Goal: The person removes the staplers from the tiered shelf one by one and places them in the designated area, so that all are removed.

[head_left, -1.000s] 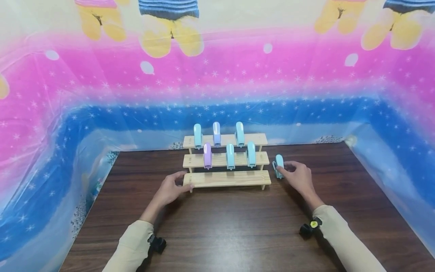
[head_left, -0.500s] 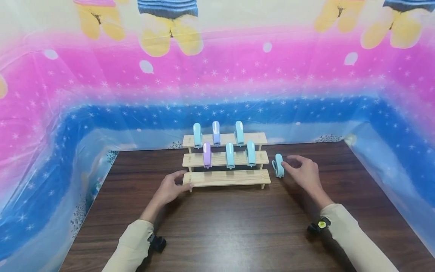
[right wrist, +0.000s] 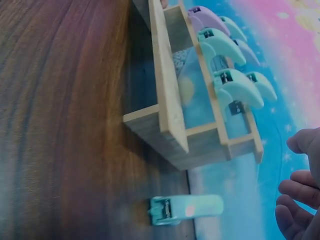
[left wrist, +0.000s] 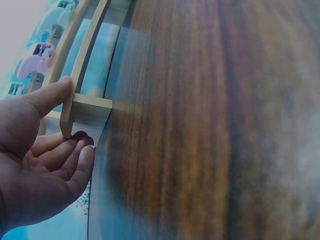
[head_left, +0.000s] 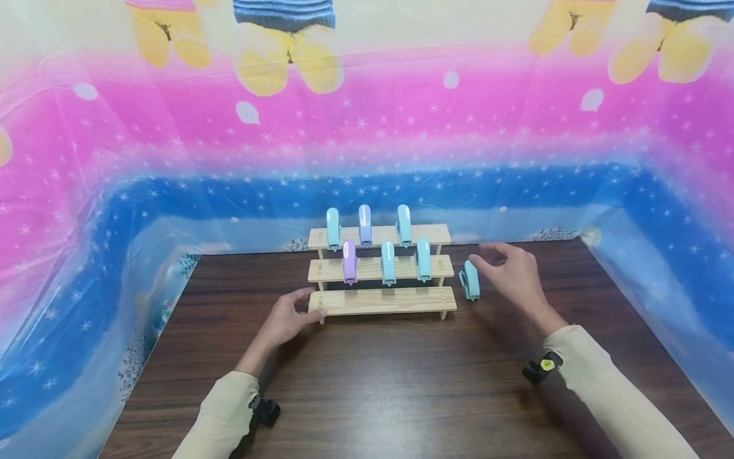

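Observation:
My left hand [head_left: 289, 317] holds the left end of the bottom step of a three-step wooden stand [head_left: 381, 302]. In the left wrist view, the thumb [left wrist: 52, 95] lies on one side of the board and the fingers bend at its end. Just right of the stand, a light-blue mini stapler [head_left: 471, 280] stands on the table. My right hand [head_left: 512, 274] hovers behind and right of that stapler with loose, parted fingers, holding nothing. The right wrist view shows a gap between this hand [right wrist: 302, 192] and the stapler [right wrist: 187, 207].
On the middle step are a purple stapler [head_left: 350, 262] and two light-blue ones. The top step carries a lavender stapler [head_left: 365, 226] between two light-blue ones. The dark wooden table [head_left: 367, 382] meets a patterned cloth backdrop [head_left: 367, 140] behind the stand.
My right hand has let go of the light-blue stapler and moved right, then up and away. The stapler stays beside the stand. My left hand has kept its place.

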{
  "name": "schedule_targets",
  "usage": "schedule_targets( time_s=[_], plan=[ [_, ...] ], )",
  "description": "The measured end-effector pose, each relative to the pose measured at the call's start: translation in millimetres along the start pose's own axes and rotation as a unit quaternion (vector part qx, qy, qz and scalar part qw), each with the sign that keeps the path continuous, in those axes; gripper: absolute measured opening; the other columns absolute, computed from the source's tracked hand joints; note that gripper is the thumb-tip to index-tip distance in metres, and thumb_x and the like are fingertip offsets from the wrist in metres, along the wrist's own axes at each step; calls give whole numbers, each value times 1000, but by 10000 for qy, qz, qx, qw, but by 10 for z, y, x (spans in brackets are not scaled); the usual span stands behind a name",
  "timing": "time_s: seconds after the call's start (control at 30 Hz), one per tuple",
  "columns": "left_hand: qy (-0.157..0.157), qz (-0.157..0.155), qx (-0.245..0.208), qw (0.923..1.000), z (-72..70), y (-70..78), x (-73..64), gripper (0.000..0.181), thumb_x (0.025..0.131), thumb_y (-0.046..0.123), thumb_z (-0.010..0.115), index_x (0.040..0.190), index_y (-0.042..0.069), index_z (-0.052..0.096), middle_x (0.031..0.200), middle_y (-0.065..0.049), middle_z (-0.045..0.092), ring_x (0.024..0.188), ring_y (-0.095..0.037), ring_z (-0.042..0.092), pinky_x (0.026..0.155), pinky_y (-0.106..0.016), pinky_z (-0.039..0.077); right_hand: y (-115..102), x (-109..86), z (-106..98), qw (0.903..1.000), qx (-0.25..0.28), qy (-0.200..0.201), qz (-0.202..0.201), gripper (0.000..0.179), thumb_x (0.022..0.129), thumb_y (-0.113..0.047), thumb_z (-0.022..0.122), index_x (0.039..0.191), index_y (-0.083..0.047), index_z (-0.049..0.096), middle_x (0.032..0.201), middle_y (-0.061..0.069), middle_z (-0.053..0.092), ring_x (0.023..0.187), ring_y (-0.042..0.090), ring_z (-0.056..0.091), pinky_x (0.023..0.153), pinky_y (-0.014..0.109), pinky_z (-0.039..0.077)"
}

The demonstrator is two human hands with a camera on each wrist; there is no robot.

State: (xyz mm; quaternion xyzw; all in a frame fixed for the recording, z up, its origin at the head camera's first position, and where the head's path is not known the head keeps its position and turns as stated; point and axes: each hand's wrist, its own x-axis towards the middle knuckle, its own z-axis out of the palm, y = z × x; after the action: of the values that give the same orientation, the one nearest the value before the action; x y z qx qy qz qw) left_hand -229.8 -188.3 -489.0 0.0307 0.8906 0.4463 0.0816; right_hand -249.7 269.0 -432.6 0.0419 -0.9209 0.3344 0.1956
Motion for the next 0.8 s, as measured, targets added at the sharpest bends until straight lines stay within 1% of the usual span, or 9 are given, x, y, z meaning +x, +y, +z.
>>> schedule_targets(
  time_s=[0.07, 0.13, 0.2, 0.27, 0.37, 0.47, 0.67, 0.8],
  plan=[
    [-1, -22, -14, 10000, -1, -6, 1, 73, 92, 36, 78, 151, 5, 49, 148, -23, 53, 80, -17, 61, 68, -31, 50, -54, 38, -9, 9999, 66, -64, -88, 56, 92, -52, 72, 125, -7, 73, 119, 16, 74, 100, 33, 72, 82, 50, 55],
    [2, -26, -28, 10000, 0, -13, -2, 73, 92, 36, 78, 151, 4, 49, 148, -23, 53, 83, -20, 62, 70, -33, 51, -107, 76, -12, 9997, 144, -127, -124, 56, 92, -52, 73, 126, -6, 73, 122, 16, 73, 110, 36, 69, 90, 53, 52],
    [24, 1, -16, 10000, 1, -15, 1, 72, 92, 36, 78, 151, 5, 49, 149, -22, 52, 94, -23, 64, 75, -36, 53, -163, 109, -18, 9996, 196, -169, -147, 56, 92, -51, 73, 126, -6, 72, 122, 16, 73, 116, 37, 65, 96, 55, 49],
    [48, 44, -11, 10000, 4, -17, 1, 71, 92, 35, 78, 150, 5, 50, 150, -22, 51, 108, -28, 64, 82, -40, 54, -214, 147, -15, 9993, 262, -189, -185, 56, 92, -51, 73, 125, -7, 73, 119, 15, 74, 111, 35, 68, 93, 53, 51],
    [69, 110, 11, 9999, 6, -15, 6, 70, 93, 34, 77, 150, 5, 50, 151, -22, 50, 125, -34, 59, 92, -46, 53, -292, 203, -2, 9987, 374, -212, -264, 54, 91, -51, 75, 123, -7, 73, 113, 14, 76, 99, 30, 72, 85, 49, 55],
    [63, 117, 7, 9999, 5, -13, 6, 69, 93, 33, 77, 150, 4, 49, 151, -23, 50, 127, -37, 57, 94, -48, 53, -362, 260, 25, 9982, 433, -260, -335, 53, 91, -50, 74, 123, -7, 74, 110, 14, 76, 93, 28, 74, 78, 46, 58],
    [65, 116, 9, 9999, 6, -10, 10, 70, 93, 34, 77, 150, 5, 50, 150, -22, 51, 126, -36, 58, 94, -49, 53, -491, 366, 90, 9973, 457, -362, -438, 52, 92, -49, 73, 125, -8, 73, 112, 15, 76, 93, 28, 74, 76, 46, 59],
    [58, 85, -21, 9999, 12, -11, 6, 70, 93, 35, 77, 150, 5, 50, 149, -23, 52, 127, -35, 57, 95, -48, 52, -562, 442, 144, 9967, 409, -452, -538, 53, 92, -50, 73, 124, -8, 73, 113, 14, 75, 94, 28, 73, 77, 45, 59]
  ],
)
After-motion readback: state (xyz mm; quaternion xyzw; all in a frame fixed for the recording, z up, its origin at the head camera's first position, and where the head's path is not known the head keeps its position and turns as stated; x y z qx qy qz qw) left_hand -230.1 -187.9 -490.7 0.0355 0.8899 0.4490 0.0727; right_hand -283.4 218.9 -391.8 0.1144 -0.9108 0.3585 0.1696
